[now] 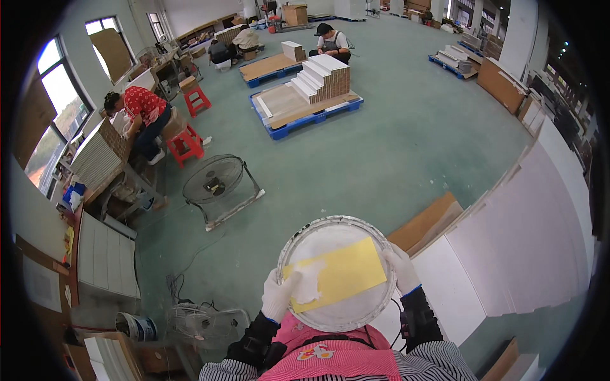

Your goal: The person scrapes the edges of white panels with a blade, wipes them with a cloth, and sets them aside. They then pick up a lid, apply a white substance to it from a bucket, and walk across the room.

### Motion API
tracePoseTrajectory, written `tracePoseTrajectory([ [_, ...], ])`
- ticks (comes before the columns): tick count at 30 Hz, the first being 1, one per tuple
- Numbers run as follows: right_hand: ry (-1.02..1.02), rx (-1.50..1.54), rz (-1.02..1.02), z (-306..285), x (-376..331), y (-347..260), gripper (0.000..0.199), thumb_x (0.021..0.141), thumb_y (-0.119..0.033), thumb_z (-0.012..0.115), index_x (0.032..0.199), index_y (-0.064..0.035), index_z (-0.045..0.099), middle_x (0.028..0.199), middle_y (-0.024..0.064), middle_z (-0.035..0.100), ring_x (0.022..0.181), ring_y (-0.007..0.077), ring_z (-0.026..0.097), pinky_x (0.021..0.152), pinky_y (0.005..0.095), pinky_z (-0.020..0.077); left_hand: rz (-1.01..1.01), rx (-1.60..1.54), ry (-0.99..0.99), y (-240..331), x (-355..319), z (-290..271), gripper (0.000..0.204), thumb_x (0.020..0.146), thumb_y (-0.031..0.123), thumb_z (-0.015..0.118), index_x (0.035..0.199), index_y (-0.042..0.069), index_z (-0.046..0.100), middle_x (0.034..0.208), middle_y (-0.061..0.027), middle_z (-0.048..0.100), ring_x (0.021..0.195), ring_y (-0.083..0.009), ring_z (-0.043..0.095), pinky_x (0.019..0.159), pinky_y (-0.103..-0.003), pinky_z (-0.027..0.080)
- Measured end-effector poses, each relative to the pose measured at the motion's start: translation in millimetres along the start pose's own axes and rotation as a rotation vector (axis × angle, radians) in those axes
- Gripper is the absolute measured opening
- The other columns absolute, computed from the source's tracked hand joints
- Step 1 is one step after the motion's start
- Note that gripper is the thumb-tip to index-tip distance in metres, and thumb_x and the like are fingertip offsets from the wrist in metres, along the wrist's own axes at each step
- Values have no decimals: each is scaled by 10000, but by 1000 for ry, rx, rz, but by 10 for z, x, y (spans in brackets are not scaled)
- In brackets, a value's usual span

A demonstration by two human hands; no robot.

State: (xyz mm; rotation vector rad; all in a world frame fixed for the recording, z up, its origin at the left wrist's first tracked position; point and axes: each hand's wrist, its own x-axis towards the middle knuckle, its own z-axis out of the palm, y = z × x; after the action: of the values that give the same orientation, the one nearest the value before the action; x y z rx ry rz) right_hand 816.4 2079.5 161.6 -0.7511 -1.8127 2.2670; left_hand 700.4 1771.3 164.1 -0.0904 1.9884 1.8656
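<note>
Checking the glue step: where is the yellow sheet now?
Low centre of the head view, the yellow sheet lies in the round pan, between left hand and right hand.

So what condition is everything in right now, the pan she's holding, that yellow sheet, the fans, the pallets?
Round metal pan: held up at both sides, coated with white paste.
Yellow sheet: lying flat in the pan, white paste smeared on its left end.
Left hand: gloved, gripping the pan's left rim.
Right hand: gloved, gripping the right rim.
Floor fan: tilted back; spinning or not, cannot tell.
Blue pallet: loaded with stepped stacks of white boards.
</note>
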Motion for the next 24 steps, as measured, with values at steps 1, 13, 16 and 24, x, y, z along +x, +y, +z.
tracePoseTrajectory([
  [1, 3, 5, 7, 17, 283, -83, 541, 906, -237, 577, 1353, 63, 516, 1284, 145, 620, 1187, 209, 574, 1028, 310, 414, 0, -18, -8, 126, 264, 53, 374, 883, 196, 745, 1135, -40, 600, 994, -72, 685, 863, -97, 639, 762, -259, 530],
  [13, 332, -216, -181, 306, 3591, -1094, 546, 947, -259, 597, 1346, 103, 507, 1277, 187, 626, 1173, 224, 583, 1023, 314, 419, -17, -103, -150, 1164, 4025, 788, 265, 945, 196, 681, 1079, -18, 602, 960, -38, 677, 823, -79, 629, 728, -238, 521],
  [16, 489, -75, -168, 152, 4092, -1257, 513, 959, -229, 580, 1347, 99, 513, 1278, 169, 628, 1166, 211, 583, 1023, 308, 420, -4, 36, -253, 1563, 4789, 1178, 243, 963, 200, 658, 1072, -9, 598, 952, -31, 675, 813, -74, 630, 713, -234, 522],
  [24, 783, 178, -206, -845, 5398, -1564, 443, 999, -183, 538, 1354, 83, 526, 1285, 95, 623, 1141, 164, 581, 998, 288, 439, -20, 217, -661, 2311, 6664, 3010, 361, 921, 282, 708, 1083, -23, 602, 947, -43, 679, 814, -92, 636, 725, -252, 531],
])
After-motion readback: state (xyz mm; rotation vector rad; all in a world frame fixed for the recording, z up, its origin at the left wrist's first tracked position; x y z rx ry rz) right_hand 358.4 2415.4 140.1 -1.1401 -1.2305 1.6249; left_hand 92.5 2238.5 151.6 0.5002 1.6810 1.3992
